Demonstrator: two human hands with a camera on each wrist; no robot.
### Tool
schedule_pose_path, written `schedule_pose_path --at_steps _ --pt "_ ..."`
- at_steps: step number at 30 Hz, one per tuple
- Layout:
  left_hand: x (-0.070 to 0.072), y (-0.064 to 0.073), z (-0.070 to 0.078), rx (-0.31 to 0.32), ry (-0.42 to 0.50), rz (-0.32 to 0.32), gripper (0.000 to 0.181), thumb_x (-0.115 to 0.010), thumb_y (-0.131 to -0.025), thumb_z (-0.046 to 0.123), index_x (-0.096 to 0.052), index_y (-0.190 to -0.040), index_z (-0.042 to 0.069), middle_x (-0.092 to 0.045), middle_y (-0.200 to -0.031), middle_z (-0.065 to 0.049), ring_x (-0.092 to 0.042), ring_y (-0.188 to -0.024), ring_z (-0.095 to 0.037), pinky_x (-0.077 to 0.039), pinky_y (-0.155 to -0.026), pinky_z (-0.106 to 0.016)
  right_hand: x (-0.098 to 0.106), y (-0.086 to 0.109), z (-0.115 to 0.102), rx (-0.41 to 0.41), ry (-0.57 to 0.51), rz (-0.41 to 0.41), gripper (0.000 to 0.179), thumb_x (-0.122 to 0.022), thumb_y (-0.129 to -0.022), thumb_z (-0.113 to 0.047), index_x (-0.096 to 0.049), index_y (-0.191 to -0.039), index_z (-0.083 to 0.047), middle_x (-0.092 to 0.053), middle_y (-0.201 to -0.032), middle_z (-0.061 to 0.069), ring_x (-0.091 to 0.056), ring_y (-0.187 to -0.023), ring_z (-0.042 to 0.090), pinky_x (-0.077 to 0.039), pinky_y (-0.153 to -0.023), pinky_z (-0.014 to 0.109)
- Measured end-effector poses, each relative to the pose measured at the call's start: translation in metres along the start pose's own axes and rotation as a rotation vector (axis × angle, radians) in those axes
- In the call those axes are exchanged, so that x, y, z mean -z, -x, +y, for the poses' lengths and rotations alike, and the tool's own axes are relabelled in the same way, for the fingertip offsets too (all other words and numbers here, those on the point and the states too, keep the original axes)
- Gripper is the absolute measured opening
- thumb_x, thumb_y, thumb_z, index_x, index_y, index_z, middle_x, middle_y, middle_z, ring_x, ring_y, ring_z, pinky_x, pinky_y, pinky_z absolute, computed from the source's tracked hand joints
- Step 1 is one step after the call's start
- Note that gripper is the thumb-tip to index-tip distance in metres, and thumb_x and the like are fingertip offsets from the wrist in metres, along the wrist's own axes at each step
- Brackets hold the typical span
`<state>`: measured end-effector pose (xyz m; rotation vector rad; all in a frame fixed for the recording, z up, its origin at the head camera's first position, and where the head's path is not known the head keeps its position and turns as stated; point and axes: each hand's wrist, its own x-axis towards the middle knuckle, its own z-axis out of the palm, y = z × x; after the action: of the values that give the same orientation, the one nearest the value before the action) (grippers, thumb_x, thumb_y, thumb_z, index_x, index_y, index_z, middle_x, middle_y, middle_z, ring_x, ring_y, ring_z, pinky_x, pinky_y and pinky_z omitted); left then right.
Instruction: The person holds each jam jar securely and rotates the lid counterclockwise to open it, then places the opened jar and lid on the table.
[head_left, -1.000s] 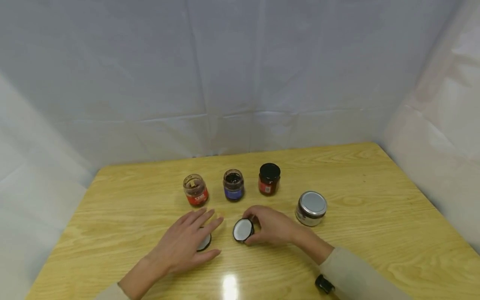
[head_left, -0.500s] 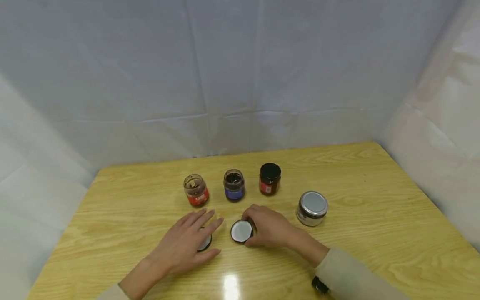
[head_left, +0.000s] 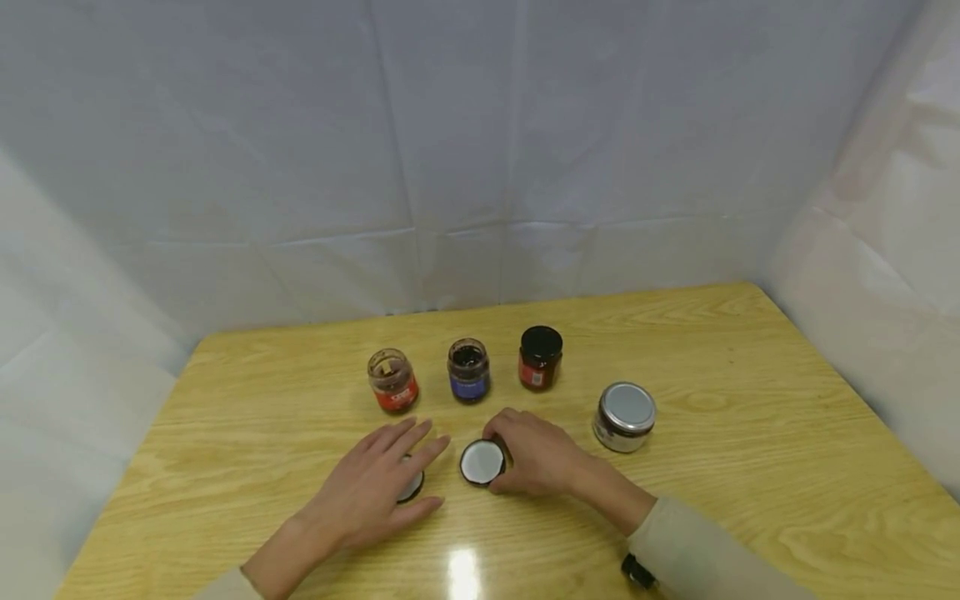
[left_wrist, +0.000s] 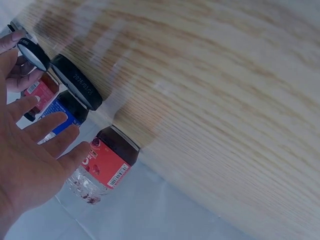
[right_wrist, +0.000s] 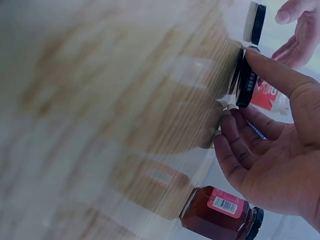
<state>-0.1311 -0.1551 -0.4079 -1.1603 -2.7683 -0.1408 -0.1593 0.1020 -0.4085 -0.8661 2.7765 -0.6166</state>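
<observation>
The head view looks down on the table (head_left: pixel 750 467); low, close wrist views share two loose lids (left_wrist: pixel 77 82).

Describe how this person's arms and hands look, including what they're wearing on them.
The left hand and right hand are bare, no gloves or rings visible. The left sleeve and right sleeve are plain pale beige, stopping short of the wrists. A black object shows beside the right sleeve; I can't tell if it's worn.
</observation>
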Motion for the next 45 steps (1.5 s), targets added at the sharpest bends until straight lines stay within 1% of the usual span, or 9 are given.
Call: schedule_pose_path --at_steps 6,9,16,23,27,33,37,40,45 --pt "0.000 0.001 0.000 -0.003 -0.011 0.014 0.064 -0.055 -0.091 0.055 -0.047 -0.143 0.017 -0.044 -0.142 -0.015 -0.039 -0.131 -0.033 -0.032 -0.105 -0.049 0.000 -0.001 -0.001 0.002 0.006 0.006 0.053 -0.083 -0.073 -0.036 -0.060 -0.114 -0.012 -0.056 -0.113 0.001 -0.054 -0.099 0.016 -0.047 -0.083 0.035" --pt "0.000 0.001 0.000 0.001 -0.007 0.007 0.064 -0.055 -0.091 0.055 -0.047 -0.143 0.017 -0.044 -0.143 -0.015 -0.039 -0.131 -0.033 -0.031 -0.105 -0.049 0.000 -0.001 -0.002 0.005 0.014 0.005 0.054 -0.082 -0.073 -0.037 -0.060 -0.114 -0.012 -0.057 -0.113 0.001 -0.054 -0.099 0.017 -0.047 -0.083 0.035" --pt "0.001 0.001 0.001 0.038 0.025 -0.027 0.063 -0.053 -0.091 0.056 -0.046 -0.143 0.021 -0.043 -0.145 -0.012 -0.038 -0.132 -0.031 -0.032 -0.105 -0.048 0.000 0.000 -0.001 0.018 0.048 -0.004 0.057 -0.081 -0.074 -0.042 -0.059 -0.118 -0.012 -0.056 -0.114 0.001 -0.054 -0.101 0.017 -0.047 -0.085 0.035" --pt "0.001 0.002 0.002 0.047 0.027 -0.037 0.064 -0.052 -0.092 0.057 -0.044 -0.145 0.021 -0.041 -0.146 -0.012 -0.037 -0.132 -0.031 -0.030 -0.106 -0.048 0.002 0.006 0.003 0.034 -0.032 -0.035 0.060 -0.072 -0.083 -0.046 -0.055 -0.128 -0.011 -0.055 -0.123 0.003 -0.050 -0.112 0.018 -0.043 -0.095 0.036" --pt "0.001 0.003 0.002 0.051 0.019 -0.028 0.066 -0.051 -0.091 0.060 -0.045 -0.144 0.022 -0.041 -0.146 -0.011 -0.037 -0.133 -0.031 -0.030 -0.106 -0.048 0.004 0.009 0.005 0.065 -0.039 -0.068 0.060 -0.063 -0.089 -0.049 -0.051 -0.134 -0.011 -0.051 -0.130 0.004 -0.045 -0.120 0.018 -0.039 -0.099 0.036" --pt "0.002 0.002 0.004 0.047 0.003 -0.004 0.068 -0.051 -0.089 0.062 -0.046 -0.144 0.022 -0.042 -0.145 -0.011 -0.037 -0.133 -0.030 -0.030 -0.106 -0.048 0.009 0.018 0.003 0.109 0.034 -0.079 0.062 -0.054 -0.093 -0.052 -0.045 -0.141 -0.014 -0.043 -0.142 0.006 -0.038 -0.131 0.022 -0.033 -0.106 0.040" --pt "0.002 0.001 0.005 0.047 -0.007 0.016 0.067 -0.052 -0.089 0.061 -0.047 -0.143 0.022 -0.043 -0.145 -0.010 -0.038 -0.132 -0.030 -0.030 -0.106 -0.048 0.014 0.023 0.001 0.128 0.121 -0.049 0.063 -0.050 -0.094 -0.054 -0.043 -0.143 -0.014 -0.037 -0.148 0.007 -0.031 -0.136 0.025 -0.026 -0.110 0.043" --pt "0.003 0.000 0.005 0.045 -0.018 0.041 0.066 -0.051 -0.089 0.061 -0.048 -0.142 0.022 -0.044 -0.144 -0.010 -0.039 -0.131 -0.030 -0.032 -0.105 -0.048 0.021 0.029 -0.001 0.122 0.162 -0.036 0.063 -0.048 -0.095 -0.053 -0.042 -0.144 -0.014 -0.033 -0.151 0.005 -0.025 -0.140 0.026 -0.020 -0.112 0.044" --pt "0.005 -0.002 0.010 0.045 -0.035 0.086 0.067 -0.052 -0.088 0.063 -0.051 -0.140 0.021 -0.046 -0.142 -0.010 -0.040 -0.130 -0.031 -0.034 -0.103 -0.049 0.034 0.040 0.000 0.108 0.222 0.023 0.062 -0.047 -0.096 -0.054 -0.043 -0.145 -0.017 -0.029 -0.154 0.001 -0.017 -0.142 0.025 -0.018 -0.112 0.046"
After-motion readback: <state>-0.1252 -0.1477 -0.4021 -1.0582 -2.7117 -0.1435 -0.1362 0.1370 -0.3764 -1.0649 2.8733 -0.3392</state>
